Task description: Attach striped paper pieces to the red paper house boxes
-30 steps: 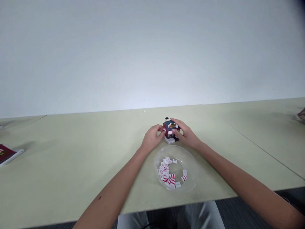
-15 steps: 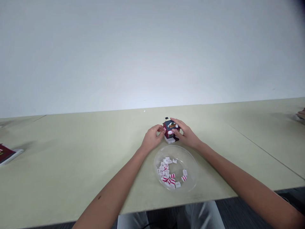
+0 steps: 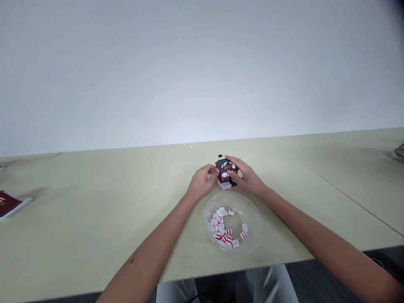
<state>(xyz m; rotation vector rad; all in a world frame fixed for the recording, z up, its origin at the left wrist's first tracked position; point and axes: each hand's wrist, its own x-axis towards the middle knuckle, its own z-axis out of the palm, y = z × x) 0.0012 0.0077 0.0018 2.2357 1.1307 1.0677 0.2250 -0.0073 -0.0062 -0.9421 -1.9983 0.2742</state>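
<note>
Head view: observed a small model house standing upright near the middle of the pale table, just beyond a clear bowl. Noted on the house a dark roof, dark red walls, a chimney, a striped awning at the front and a white base. Found the right hand curled about the house from the right, partly closed, with the house between fingers over the roof and thumb by the awning. Found the left hand at the left wall, thumb and fingertips drawn nearly together at a small red-and-white striped piece; cannot tell whether pinched or merely touched. Recorded inside the bowl numerous loose pieces, white and striped, heaped mostly to the left, with a few lying to the right. Observed at the far left edge a dark red object on a white base, cut off by the frame. Noted behind the table a pale wall
</note>
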